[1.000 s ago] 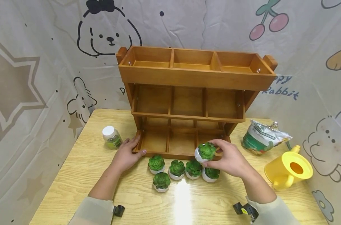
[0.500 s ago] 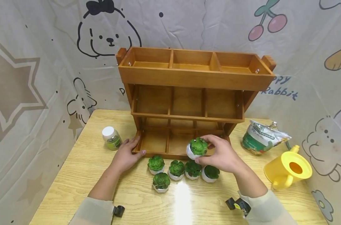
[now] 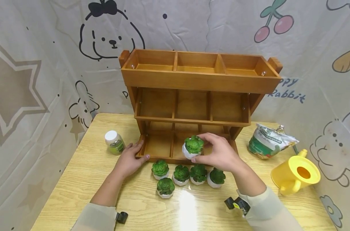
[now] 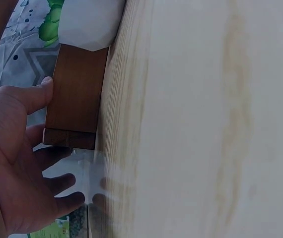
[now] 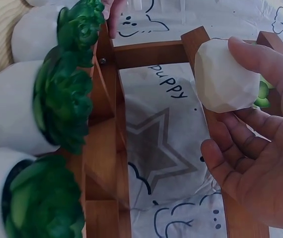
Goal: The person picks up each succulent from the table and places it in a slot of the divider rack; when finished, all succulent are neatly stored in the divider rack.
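Note:
My right hand pinches a small white faceted pot with a green artificial succulent, thumb on one side and fingers on the other. It hangs over the middle of the bottom tier of a wooden shelf. In the right wrist view the held pot is tilted sideways. My left hand rests at the shelf's lower left corner, thumb against the front board and fingers spread along the end. Several potted succulents stand on the table before the shelf; one sits nearer me.
A white-lidded jar stands left of the shelf. On the right are a green and white bag and a yellow watering can. The shelf has three tiers with divided compartments. A printed cloth hangs behind.
My right hand has carried the held succulent leftward and slightly up, from the bottom tier's right side to its middle. My left hand stays at the shelf corner.

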The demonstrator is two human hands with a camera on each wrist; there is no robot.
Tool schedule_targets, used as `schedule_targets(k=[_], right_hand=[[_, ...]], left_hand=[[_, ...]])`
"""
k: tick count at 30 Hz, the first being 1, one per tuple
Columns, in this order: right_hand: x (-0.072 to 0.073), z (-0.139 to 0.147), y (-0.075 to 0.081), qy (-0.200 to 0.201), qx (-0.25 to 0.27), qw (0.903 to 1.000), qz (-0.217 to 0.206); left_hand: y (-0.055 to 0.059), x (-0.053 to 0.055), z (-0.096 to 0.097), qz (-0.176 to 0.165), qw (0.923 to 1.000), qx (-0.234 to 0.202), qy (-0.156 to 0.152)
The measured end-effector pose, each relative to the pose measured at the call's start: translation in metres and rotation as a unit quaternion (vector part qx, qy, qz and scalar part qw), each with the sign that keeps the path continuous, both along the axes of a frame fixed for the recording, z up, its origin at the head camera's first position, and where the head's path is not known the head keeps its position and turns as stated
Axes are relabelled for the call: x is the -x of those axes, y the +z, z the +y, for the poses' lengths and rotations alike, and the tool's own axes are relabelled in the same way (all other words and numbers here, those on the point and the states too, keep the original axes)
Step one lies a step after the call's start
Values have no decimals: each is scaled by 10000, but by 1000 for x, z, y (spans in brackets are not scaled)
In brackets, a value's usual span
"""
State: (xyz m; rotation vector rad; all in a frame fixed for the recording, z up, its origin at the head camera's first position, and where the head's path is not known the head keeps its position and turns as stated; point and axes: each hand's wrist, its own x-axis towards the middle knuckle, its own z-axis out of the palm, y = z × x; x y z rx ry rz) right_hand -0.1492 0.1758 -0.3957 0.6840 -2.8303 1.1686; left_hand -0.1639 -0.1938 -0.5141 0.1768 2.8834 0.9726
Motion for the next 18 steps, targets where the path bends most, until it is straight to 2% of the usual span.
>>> schedule_targets(k=[6,13,18], right_hand=[[7,-9,7,107,99,9999,77],[13,-19,11,244,380,9990,-36],[16,-25,16,264,485,9985,-37]], left_hand=[[1,3,1,3,10000,-14,-24],[1,0,-2,145,9999,4,-28],[-1,0,-1,127,9999,-29,-33]])
